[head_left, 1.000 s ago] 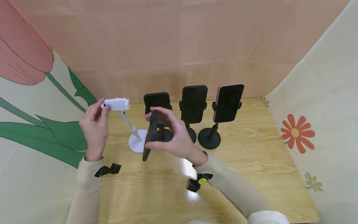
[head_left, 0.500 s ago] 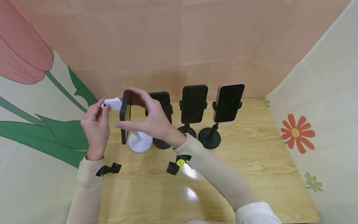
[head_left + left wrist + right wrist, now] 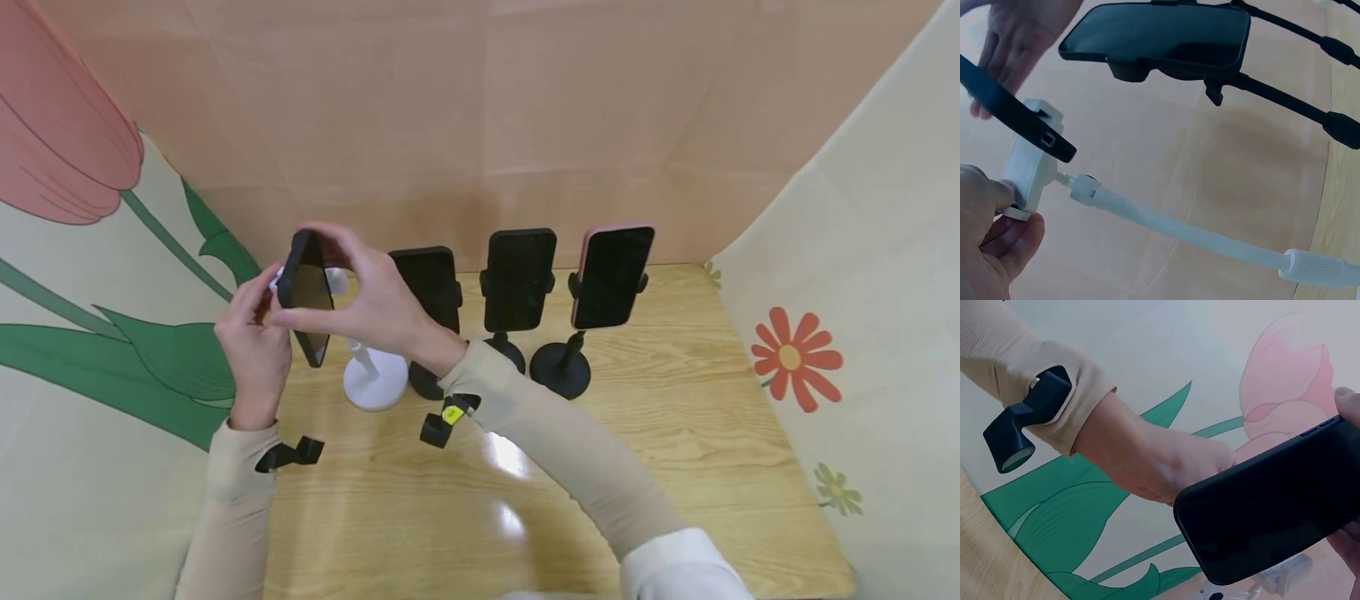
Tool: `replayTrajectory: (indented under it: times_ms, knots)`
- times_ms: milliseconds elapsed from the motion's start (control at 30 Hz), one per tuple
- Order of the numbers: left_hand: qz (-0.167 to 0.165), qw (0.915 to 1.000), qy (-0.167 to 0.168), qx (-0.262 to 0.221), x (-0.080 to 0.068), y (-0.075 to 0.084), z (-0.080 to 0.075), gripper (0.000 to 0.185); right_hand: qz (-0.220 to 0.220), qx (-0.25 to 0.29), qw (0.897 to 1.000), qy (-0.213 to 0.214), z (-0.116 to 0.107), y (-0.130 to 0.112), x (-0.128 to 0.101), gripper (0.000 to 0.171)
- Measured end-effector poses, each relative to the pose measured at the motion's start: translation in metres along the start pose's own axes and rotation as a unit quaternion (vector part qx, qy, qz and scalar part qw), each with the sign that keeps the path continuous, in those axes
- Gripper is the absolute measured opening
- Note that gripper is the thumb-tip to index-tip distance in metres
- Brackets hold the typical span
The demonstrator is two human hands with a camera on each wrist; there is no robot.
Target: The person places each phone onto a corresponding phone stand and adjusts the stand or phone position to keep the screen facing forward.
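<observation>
My left hand (image 3: 257, 354) pinches one end of the white clamp (image 3: 1027, 169) of a phone stand between thumb and fingers. The stand's thin white arm (image 3: 1191, 236) leads down to a round white base (image 3: 377, 383) on the table. A black phone (image 3: 309, 287) is held by its edges in my right hand (image 3: 386, 304), thumb on the near side and fingers on the far side. It stands tilted right at the clamp and covers most of it in the head view. In the right wrist view, its dark screen (image 3: 1272, 500) faces the camera.
Right of the white stand, three black stands hold phones: a black phone (image 3: 429, 283) partly behind my right hand, another black phone (image 3: 520, 279), and a pink-edged phone (image 3: 613, 277). A wooden table (image 3: 675, 467) lies beneath, with printed cloth (image 3: 480, 125) behind and at both sides.
My right hand has carried the black phone left and up from in front of the stands to the white clamp, turning its screen rightward. My left hand has stayed at the clamp.
</observation>
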State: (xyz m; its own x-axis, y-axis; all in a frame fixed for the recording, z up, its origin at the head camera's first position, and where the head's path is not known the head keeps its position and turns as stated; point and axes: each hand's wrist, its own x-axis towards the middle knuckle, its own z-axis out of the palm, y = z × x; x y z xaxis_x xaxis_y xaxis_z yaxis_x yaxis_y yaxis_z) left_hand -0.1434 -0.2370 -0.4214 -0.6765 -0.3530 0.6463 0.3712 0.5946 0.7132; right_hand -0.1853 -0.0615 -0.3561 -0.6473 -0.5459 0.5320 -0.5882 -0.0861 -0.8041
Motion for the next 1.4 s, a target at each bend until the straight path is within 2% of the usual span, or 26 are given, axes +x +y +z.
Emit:
replayTrajectory:
  times_ms: [300,533,667,867,933,1233,1400]
  knots:
    - [0.018,0.9998,0.007,0.002,0.0,-0.002,-0.001,0.024,0.005,-0.027,1.0,0.011,0.005,0.008,0.003,0.084]
    - [0.025,0.9993,0.01,0.028,-0.001,-0.002,-0.001,0.025,-0.013,-0.058,0.997,0.048,0.012,0.012,0.005,0.087]
    - [0.033,0.999,0.02,0.023,0.0,-0.006,0.0,0.022,-0.024,-0.059,0.996,0.059,0.017,0.013,0.005,0.089]
    - [0.042,0.9987,0.022,0.018,0.001,-0.009,-0.002,0.015,-0.014,-0.058,0.995,0.085,0.024,0.016,0.008,0.085]
    - [0.045,0.9983,0.022,0.031,0.001,-0.008,-0.002,0.012,-0.012,-0.066,0.993,0.097,0.028,0.019,0.01,0.084]
    - [0.078,0.995,0.041,0.047,0.0,-0.011,-0.003,0.012,-0.039,-0.135,0.976,0.169,0.049,0.028,0.022,0.089]
    - [0.098,0.9931,0.042,0.049,-0.001,-0.011,-0.002,0.017,-0.06,-0.206,0.959,0.187,0.053,0.033,0.025,0.092]
